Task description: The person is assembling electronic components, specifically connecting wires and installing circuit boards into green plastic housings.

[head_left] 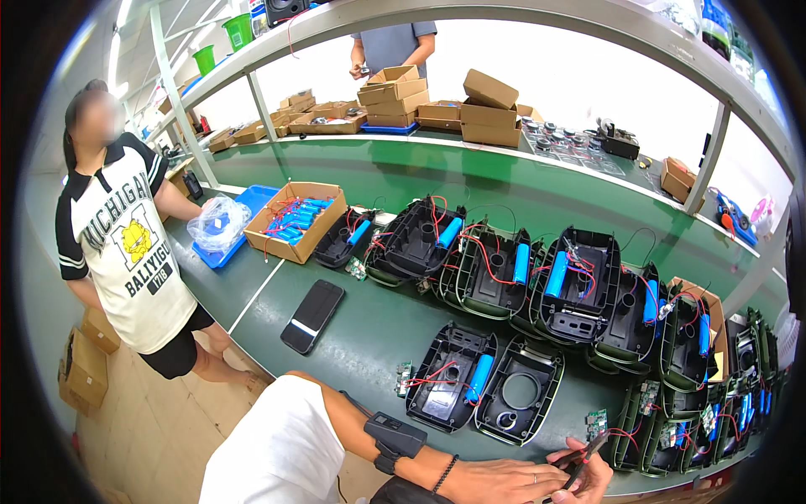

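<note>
Nearest, at the counter's (353, 336) near right edge, both hands (546, 480) pinch a small dark part (585, 458) trailing red wires (617, 434)—probably light, stiff and fragile, best gripped by its edges, never the leads.

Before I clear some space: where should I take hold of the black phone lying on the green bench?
Take the black phone by its two long edges near the middle, coming from straight above. It lies flat, face up and on a slant, apart from the housings, so both long sides look free, while its flat top offers no grip.
</note>
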Demonstrator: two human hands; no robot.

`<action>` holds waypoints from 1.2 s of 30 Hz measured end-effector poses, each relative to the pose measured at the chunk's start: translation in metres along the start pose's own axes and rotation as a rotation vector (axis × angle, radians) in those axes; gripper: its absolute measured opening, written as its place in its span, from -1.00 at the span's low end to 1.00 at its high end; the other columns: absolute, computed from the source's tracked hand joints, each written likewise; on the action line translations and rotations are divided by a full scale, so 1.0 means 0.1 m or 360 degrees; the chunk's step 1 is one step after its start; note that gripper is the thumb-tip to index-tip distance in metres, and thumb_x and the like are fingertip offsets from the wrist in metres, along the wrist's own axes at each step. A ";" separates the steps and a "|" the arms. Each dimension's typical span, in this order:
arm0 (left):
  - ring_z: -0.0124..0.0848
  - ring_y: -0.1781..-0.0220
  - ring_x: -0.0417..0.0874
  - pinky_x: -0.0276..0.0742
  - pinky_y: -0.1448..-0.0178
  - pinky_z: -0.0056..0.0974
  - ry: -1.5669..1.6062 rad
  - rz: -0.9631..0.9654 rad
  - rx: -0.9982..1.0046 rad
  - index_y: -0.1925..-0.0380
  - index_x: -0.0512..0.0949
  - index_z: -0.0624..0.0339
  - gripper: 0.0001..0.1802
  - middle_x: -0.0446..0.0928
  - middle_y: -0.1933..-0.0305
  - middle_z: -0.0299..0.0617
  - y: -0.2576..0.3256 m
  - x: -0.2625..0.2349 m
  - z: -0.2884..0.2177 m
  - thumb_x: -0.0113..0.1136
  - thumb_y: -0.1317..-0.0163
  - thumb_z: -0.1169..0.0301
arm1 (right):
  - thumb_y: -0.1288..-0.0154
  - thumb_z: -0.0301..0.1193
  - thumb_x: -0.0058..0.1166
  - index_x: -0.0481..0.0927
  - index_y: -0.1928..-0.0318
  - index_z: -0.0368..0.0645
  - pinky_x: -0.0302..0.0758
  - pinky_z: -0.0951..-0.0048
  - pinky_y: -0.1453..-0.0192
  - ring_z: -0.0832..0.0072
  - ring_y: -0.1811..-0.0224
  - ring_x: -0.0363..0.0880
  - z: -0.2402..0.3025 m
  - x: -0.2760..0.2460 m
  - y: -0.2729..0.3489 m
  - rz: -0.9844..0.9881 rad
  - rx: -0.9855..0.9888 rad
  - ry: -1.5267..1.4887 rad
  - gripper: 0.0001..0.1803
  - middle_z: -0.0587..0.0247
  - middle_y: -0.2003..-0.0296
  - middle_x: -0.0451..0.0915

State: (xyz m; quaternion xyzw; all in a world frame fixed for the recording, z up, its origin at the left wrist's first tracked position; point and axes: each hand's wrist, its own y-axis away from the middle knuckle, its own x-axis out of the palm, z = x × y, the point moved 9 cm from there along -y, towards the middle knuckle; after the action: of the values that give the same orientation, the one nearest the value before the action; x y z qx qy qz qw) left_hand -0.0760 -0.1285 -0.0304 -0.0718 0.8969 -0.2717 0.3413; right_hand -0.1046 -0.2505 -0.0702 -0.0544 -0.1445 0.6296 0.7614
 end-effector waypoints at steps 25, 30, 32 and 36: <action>0.08 0.13 0.62 0.57 0.03 -0.04 0.0377 -0.0132 -0.0298 -0.09 0.42 0.32 -0.61 0.55 0.10 0.11 -0.07 -0.22 0.01 0.12 -0.27 0.46 | 0.03 -0.15 0.58 0.38 -0.27 -0.49 0.55 0.35 -0.01 0.30 0.07 0.63 0.08 0.00 0.01 -0.0179 -0.0123 -0.0346 -0.02 -0.04 0.05 0.63; -0.25 0.27 0.63 0.53 0.21 -0.25 0.0488 -0.0366 -0.0368 -0.15 0.38 0.23 -0.59 0.53 0.24 -0.10 -0.03 -0.34 0.11 0.16 -0.32 0.47 | 0.05 -0.28 0.60 0.40 -0.25 -0.44 0.55 0.38 0.02 0.34 0.10 0.62 -0.09 -0.08 0.06 -0.0024 0.0108 -0.0019 -0.09 0.00 0.06 0.61; -0.28 0.29 0.60 0.52 0.22 -0.25 0.0554 -0.0358 -0.0509 -0.13 0.39 0.23 -0.60 0.51 0.25 -0.12 -0.03 -0.35 0.18 0.19 -0.32 0.43 | 0.04 -0.34 0.59 0.40 -0.25 -0.43 0.55 0.39 0.00 0.36 0.10 0.61 -0.07 -0.13 0.07 -0.0095 0.0055 0.0075 -0.12 0.06 0.08 0.60; -0.27 0.25 0.52 0.49 0.18 -0.22 0.0563 -0.0344 -0.0680 -0.11 0.35 0.22 -0.53 0.44 0.22 -0.13 0.01 -0.33 0.28 0.28 -0.31 0.31 | 0.05 -0.42 0.58 0.39 -0.28 -0.40 0.55 0.35 -0.08 0.32 0.01 0.61 -0.13 -0.16 0.07 -0.0182 0.0169 0.0208 -0.12 -0.03 -0.04 0.58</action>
State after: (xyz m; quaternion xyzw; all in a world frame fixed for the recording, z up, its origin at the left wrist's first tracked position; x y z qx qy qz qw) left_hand -0.0331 -0.1294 -0.0290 -0.1885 0.9666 -0.1197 0.1260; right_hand -0.1103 -0.2629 -0.0873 -0.0467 -0.0639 0.5869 0.8058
